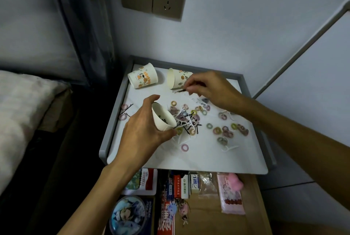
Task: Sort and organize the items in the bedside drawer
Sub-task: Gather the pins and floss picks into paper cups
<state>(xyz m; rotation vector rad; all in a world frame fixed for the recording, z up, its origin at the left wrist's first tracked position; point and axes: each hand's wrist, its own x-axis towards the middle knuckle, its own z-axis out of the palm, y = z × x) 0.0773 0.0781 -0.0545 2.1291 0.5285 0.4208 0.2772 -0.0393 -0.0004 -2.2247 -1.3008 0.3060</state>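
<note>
Drawer (pixel 212 214) sat open below; L hand (pixel 144 126) gripped 1 tilted cup (pixel 162 119), prob as a catch-bin, R hand (pixel 206 88) pinched black hairpins (pixel 180 90) off tray (pixel 189 160).

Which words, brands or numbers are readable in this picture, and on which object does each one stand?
"AiB": blue letters on the small white box in the drawer.
Orange characters on the back-left paper cup: too blurred to read.
Black writing on the cup in the left hand: partly hidden, unreadable.
Print on the red and white packs: too small to read.
Red print on the pink packet: blurred.
</note>
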